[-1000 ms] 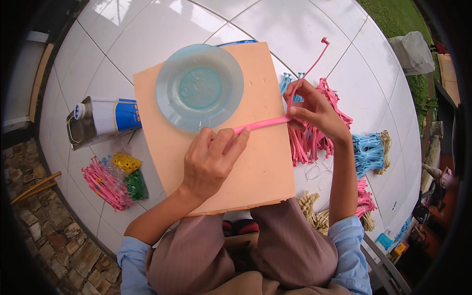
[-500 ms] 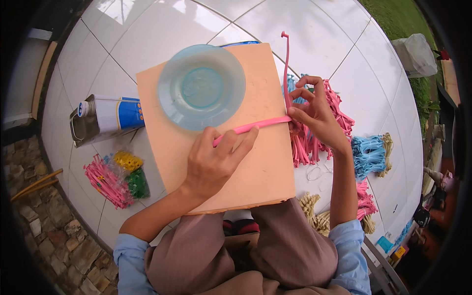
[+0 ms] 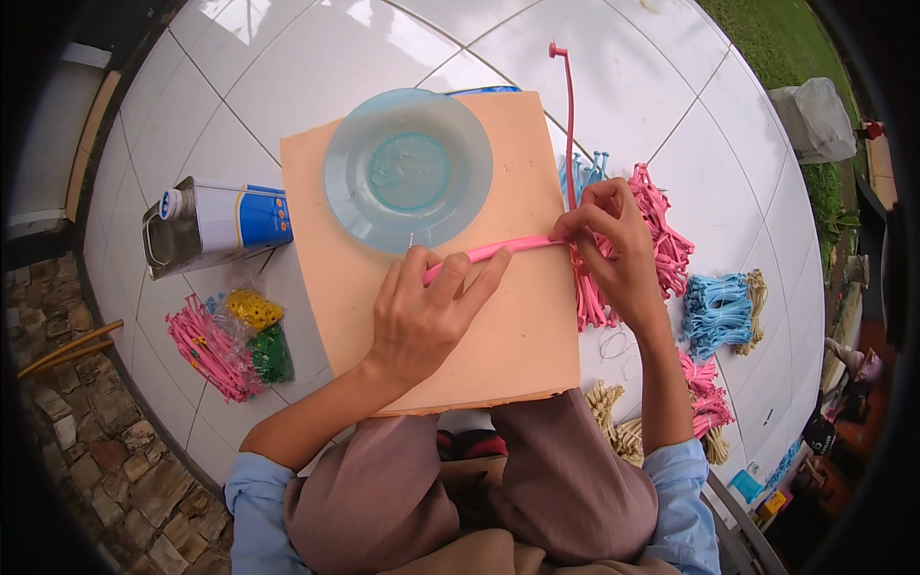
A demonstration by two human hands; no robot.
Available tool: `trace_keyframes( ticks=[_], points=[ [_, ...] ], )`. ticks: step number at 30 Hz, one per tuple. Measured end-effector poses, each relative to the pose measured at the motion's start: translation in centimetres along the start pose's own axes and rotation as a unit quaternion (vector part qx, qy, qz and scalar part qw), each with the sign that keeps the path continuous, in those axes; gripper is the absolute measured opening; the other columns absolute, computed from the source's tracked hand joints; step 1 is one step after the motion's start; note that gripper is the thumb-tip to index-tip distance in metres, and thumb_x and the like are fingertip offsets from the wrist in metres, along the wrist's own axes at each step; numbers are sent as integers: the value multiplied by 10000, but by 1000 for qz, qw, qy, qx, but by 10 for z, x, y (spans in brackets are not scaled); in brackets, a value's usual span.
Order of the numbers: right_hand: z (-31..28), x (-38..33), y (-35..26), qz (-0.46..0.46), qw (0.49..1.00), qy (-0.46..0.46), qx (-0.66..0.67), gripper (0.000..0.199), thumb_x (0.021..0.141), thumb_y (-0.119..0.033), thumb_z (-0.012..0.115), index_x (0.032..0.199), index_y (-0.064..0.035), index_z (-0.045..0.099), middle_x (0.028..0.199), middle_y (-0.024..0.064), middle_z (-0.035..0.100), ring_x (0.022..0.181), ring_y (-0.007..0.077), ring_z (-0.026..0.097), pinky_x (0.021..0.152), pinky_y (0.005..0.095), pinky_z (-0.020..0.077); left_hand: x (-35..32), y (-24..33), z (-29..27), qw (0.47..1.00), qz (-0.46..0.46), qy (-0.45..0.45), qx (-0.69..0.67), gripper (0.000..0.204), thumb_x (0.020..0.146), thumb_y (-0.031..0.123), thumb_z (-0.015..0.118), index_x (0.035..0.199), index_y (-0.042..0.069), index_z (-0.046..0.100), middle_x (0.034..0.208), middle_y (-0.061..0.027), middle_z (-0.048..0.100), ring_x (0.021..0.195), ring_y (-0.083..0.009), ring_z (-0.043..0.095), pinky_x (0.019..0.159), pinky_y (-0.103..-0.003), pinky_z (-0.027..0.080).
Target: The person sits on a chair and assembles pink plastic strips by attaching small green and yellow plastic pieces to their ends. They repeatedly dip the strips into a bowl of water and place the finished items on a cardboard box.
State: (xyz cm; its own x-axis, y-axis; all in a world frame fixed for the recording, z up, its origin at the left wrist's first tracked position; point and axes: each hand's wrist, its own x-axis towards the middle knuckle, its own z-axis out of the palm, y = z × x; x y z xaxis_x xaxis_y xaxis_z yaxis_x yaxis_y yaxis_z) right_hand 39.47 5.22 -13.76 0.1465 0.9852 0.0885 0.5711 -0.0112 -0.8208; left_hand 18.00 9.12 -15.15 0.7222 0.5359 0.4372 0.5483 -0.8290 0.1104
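A flat pink strip (image 3: pixel 503 249) runs across a peach-coloured board (image 3: pixel 460 355) that rests over my knees. My left hand (image 3: pixel 417 316) holds its left end down, with the fingers bent over it. At the strip's right end, my right hand (image 3: pixel 618 254) pinches with thumb and fingers, just over the board's right edge. From there a thin, darker pink strand (image 3: pixel 570 115) with a small knob at its tip stands up away from me. Whether strip and strand are one piece is hidden by my fingers. A translucent blue glass plate (image 3: pixel 350 182) sits on the board's far side.
Left stands a metal can (image 3: pixel 216 218), near bundled pink strands (image 3: pixel 211 350) and bags of yellow (image 3: pixel 254 309) and green bits (image 3: pixel 272 357). Right of the board lie bundles of pink (image 3: pixel 659 235), blue (image 3: pixel 717 314) and beige strands (image 3: pixel 613 417) on white tiles.
My right hand's fingers have closed in to a pinch at the strip's end. The strand has shifted slightly right and leans less. My left hand still holds the strip.
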Motion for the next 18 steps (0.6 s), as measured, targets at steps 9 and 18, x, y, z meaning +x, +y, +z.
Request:
trace_keyframes(
  ticks=[9, 18],
  points=[
    [1, -2, 3, -147, 974, 36, -170, 240, 621, 105, 622, 816, -36, 617, 866, 78, 507, 779, 235, 524, 656, 328, 460, 4, 6, -7, 999, -22, -34, -5, 470, 656, -15, 611, 1094, 149, 655, 823, -17, 448, 701, -176, 464, 586, -295, 418],
    [-1, -7, -8, -233, 946, 12, -225, 299, 587, 73, 600, 883, 31, 578, 885, 113, 572, 866, 275, 560, 717, 365, 493, 6, 19, -14, 997, 7, -60, 56, 454, 680, 66, 582, 1133, 66, 611, 976, -42, 542, 949, -199, 520, 774, -318, 434]
  ],
)
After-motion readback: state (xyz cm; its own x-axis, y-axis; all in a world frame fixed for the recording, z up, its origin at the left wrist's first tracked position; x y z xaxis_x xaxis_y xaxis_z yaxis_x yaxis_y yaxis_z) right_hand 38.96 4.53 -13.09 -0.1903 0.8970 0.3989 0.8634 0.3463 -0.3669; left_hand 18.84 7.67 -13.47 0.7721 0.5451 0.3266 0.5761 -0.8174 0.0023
